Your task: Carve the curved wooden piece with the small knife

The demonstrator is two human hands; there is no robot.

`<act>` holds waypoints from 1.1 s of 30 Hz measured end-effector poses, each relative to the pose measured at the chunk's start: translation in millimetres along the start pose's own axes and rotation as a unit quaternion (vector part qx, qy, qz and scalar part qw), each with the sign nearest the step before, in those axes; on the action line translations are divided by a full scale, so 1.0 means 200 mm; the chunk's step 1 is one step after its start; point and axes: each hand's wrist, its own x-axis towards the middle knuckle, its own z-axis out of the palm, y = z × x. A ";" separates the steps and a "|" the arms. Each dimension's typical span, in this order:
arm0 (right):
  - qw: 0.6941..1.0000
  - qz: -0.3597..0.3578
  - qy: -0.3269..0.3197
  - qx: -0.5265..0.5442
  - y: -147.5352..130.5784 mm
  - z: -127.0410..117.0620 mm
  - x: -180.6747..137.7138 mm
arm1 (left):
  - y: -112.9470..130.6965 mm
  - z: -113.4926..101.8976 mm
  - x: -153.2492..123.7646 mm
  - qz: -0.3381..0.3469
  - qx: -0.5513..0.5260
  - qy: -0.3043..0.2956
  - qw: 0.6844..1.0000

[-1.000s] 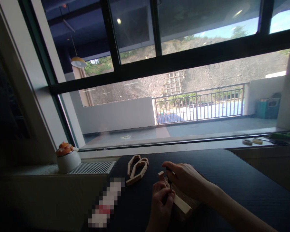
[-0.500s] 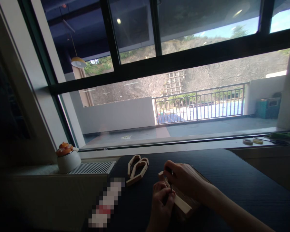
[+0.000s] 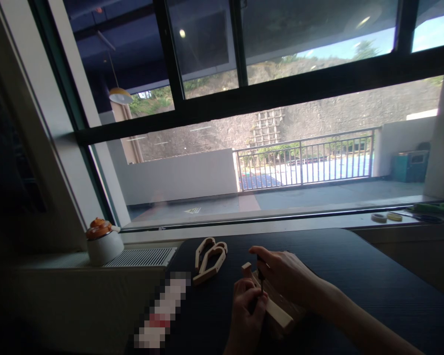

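A light wooden assembly point(image 3: 277, 310) with a long bar lies on the dark mat point(image 3: 355, 276) in front of me. My right hand point(image 3: 284, 276) is closed round a small dark-handled tool point(image 3: 261, 270), a thin screwdriver by its look, held upright over the wood. My left hand point(image 3: 247, 310) is closed just below it, fingers pinched at the tool's tip and the wooden bar. What those fingers pinch is too small to name. A pair of curved wooden pieces point(image 3: 209, 259) lies apart on the mat to the left.
A white pot with an orange lid point(image 3: 102, 241) stands on the sill beside a vent grille point(image 3: 140, 256). Tape rolls point(image 3: 387, 216) and green tools point(image 3: 434, 208) lie on the ledge at the right. A blurred-out object point(image 3: 163, 310) lies at the mat's left edge. Large windows fill the wall ahead.
Almost nothing has moved. My right hand has shifted slightly on the tool while my left hand stays pinched at its tip.
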 end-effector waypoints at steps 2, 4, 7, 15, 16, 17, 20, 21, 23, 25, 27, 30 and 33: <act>1.000 0.015 0.002 -0.009 0.00 0.00 0.01 | -0.01 0.00 0.00 0.004 0.005 0.000 1.000; 0.999 0.030 -0.001 -0.022 0.00 -0.01 0.01 | -0.01 0.00 0.00 0.006 0.012 -0.007 1.000; 0.999 0.032 -0.006 -0.031 0.00 -0.03 0.01 | -0.01 0.00 0.00 0.004 0.017 -0.019 1.000; 0.999 -0.041 -0.006 -0.006 -0.03 -0.02 -0.02 | -0.01 0.00 0.00 -0.007 0.010 -0.026 1.000; 0.999 -0.039 -0.005 -0.007 -0.03 -0.02 -0.01 | -0.01 0.00 0.00 -0.007 0.009 -0.026 1.000; 0.999 -0.035 -0.003 -0.010 -0.03 -0.02 -0.01 | -0.01 0.00 -0.01 -0.008 0.008 -0.026 1.000; 1.000 -0.013 0.009 -0.014 -0.03 -0.02 0.01 | -0.01 0.00 -0.01 -0.010 0.006 -0.025 1.000; 1.000 -0.007 0.009 -0.012 -0.03 -0.02 0.01 | 0.00 0.00 -0.01 -0.010 0.007 -0.024 1.000; 1.000 0.002 0.004 -0.003 -0.03 -0.03 0.02 | 0.00 0.00 -0.01 -0.009 0.008 -0.021 1.000; 1.000 0.004 -0.003 0.007 -0.04 -0.04 0.02 | 0.00 0.00 0.00 -0.005 0.010 -0.021 1.000; 1.000 -0.002 -0.003 0.016 -0.06 -0.05 0.01 | 0.01 0.00 0.00 -0.003 0.009 -0.019 1.000; 1.000 -0.018 -0.001 0.024 -0.09 -0.06 0.00 | 0.01 0.00 0.00 -0.003 0.006 -0.021 1.000; 0.999 -0.023 -0.002 0.023 -0.11 -0.06 0.01 | 0.02 -0.01 0.00 -0.006 0.004 -0.028 1.000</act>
